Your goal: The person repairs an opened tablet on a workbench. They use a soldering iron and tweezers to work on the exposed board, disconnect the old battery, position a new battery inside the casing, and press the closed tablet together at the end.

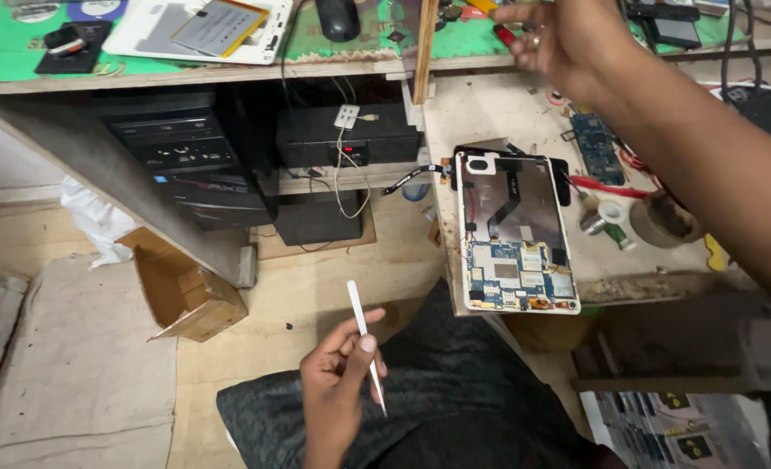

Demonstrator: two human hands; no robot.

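Left hand (337,382): fingers pinched shut on a white spudger (366,343), parked over the lap, clear of the bench.
Right hand (559,39): reaching to the upper shelf (229,74), fingers loosely curled; contents cannot be told.
Opened tablet (514,230): lying flat at the workbench (489,113) edge, circuit board exposed for access.

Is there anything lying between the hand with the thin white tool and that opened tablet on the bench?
Nothing visible does. The left hand holds the white tool over the lap, and only bare floor and the bench edge separate it from the opened tablet. The right hand is up at the shelf.
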